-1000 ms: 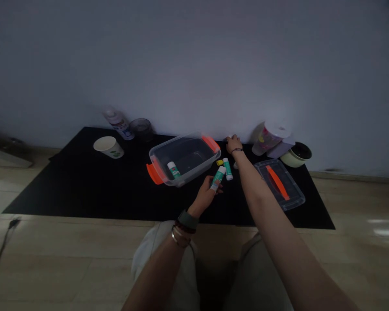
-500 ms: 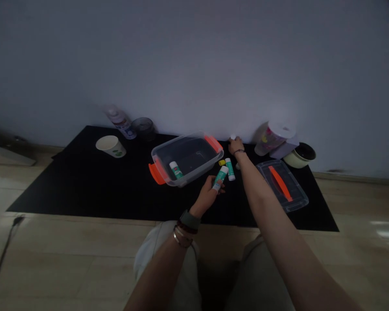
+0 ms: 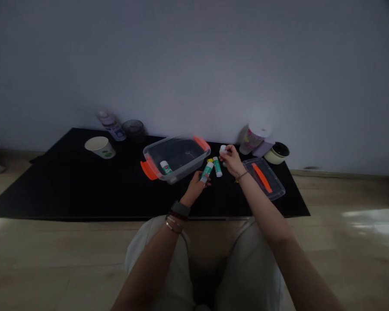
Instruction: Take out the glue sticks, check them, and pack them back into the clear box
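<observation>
My left hand (image 3: 196, 185) is closed around a green-labelled glue stick (image 3: 207, 169), its white end tilted up and away from me. Between the fingertips of my right hand (image 3: 233, 162) is a small white cap (image 3: 223, 149), raised above the table. A second glue stick (image 3: 217, 167) lies on the black table between my hands, with a small yellow piece (image 3: 210, 160) beside it. Left of them stands a clear plastic box (image 3: 184, 173) with orange latches. Inside it, near the left end, a glue stick (image 3: 166, 167) leans.
The box's clear lid (image 3: 275, 186) with an orange handle lies at right. Behind it are a patterned cup (image 3: 251, 140), a purple box (image 3: 262, 147) and a cream bowl (image 3: 275, 157). A paper cup (image 3: 100, 147), bottle (image 3: 112, 125) and dark bowl (image 3: 134, 129) stand at left, near the wall.
My right hand has drawn back from near the wall toward my left hand, bringing the white cap with it. My left hand still grips the glue stick. The whole view has shifted slightly.
</observation>
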### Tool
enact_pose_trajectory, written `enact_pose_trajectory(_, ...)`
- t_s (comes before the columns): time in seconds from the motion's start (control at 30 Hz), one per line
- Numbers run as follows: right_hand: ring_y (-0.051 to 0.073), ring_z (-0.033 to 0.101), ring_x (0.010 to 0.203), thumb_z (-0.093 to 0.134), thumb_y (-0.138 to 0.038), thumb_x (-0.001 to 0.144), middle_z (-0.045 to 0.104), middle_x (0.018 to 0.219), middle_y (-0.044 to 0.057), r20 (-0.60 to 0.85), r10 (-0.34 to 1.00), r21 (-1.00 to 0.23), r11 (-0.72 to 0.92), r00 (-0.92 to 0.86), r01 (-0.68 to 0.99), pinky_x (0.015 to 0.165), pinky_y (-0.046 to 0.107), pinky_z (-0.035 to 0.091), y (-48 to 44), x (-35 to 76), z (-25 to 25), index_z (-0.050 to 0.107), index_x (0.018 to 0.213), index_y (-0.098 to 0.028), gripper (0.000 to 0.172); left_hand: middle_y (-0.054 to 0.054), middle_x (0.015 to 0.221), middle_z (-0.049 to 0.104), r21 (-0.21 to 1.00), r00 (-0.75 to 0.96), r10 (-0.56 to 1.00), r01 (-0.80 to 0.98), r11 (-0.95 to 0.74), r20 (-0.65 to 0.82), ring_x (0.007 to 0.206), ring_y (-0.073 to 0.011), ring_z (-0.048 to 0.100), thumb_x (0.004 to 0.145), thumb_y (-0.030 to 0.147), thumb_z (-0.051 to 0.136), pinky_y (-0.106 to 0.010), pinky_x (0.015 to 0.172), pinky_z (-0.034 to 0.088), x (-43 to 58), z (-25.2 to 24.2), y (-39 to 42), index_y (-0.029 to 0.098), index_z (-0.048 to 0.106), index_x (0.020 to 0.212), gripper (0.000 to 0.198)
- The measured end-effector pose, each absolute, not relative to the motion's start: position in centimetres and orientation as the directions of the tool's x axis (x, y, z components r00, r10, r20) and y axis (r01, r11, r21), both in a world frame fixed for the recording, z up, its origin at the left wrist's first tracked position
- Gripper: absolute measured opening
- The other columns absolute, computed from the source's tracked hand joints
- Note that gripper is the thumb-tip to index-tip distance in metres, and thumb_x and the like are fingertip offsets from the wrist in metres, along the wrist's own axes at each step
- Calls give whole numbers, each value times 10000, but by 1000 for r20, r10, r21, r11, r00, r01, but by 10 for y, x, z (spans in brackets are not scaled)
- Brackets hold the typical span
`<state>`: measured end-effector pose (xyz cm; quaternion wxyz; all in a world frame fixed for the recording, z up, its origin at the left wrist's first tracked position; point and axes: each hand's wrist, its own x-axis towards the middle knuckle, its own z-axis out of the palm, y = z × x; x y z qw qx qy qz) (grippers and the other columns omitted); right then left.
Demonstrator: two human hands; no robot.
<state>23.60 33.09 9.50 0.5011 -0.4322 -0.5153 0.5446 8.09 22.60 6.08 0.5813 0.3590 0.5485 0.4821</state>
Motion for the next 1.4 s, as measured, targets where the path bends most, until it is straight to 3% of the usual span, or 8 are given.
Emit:
enact_pose_trajectory(0.1,106,573,626,757,-377,697,580,769,-73,-81,969,-929,-159,-234,-333,567,220,454,294,242,105,377,911,-275,447,3,749,649,949,-84,952,-144,279,-293,578,-105,618,792,492,711,-226,566,439,80,63,224,194,501,893,378)
enact_pose_trajectory(0.27,99,559,530,800,-462,673,616,717,-83,-201,930,-883,-309,-309,-355,478,197,395,268,248,99,332,867,-269,542,1,785,666,967,4,975,-122,223,-224,618,-112,640,745,528,738,-223,586,465,76,67,214,196,519,903,428)
enact_pose_trajectory(0.47,111,508,424,728,-629,686,615,632,-92,-148,969,-959,-190,-200,-212,410,206,309,266,249,73,298,874,-281,585,3,800,672,979,102,980,-98,179,-169,610,-102,620,708,568,753,-220,577,458,77,64,211,194,533,916,481)
enact_pose_trajectory(0.63,114,454,429,656,-655,742,558,593,-86,-82,964,-995,-95,-254,-40,420,224,278,265,249,68,438,968,-280,489,-3,793,676,987,143,979,-42,156,-149,605,-100,588,737,568,732,-222,572,450,77,63,213,193,568,924,451)
enact_pose_trajectory(0.83,131,462,557,537,-627,871,491,603,-49,54,969,-966,113,-243,234,531,254,330,261,256,69,570,827,-246,385,-19,803,692,984,259,951,-2,177,-171,614,-114,589,740,585,720,-240,588,465,74,59,212,187,600,955,467)
enact_pose_trajectory(1.03,113,377,565,552,-635,867,390,580,-49,75,957,-911,180,-280,371,536,256,266,258,257,67,464,630,-214,491,2,732,651,980,262,947,-18,199,-187,538,-89,507,766,602,676,-222,524,388,75,62,207,182,579,907,453)
enact_pose_trajectory(1.23,118,425,518,436,-753,873,475,613,-35,-58,950,-992,-21,-308,122,455,249,308,253,245,57,520,774,-237,533,1,781,631,989,164,977,-39,143,-135,620,-107,533,785,603,660,-231,591,420,75,64,209,196,553,911,439)
enact_pose_trajectory(1.4,124,583,654,639,-685,789,623,864,0,-139,892,-989,-151,-430,7,456,215,419,241,228,50,605,1038,-252,501,-46,1004,651,1000,-16,1000,7,19,-19,926,-176,606,837,553,620,-294,847,481,71,58,214,211,546,1046,408)
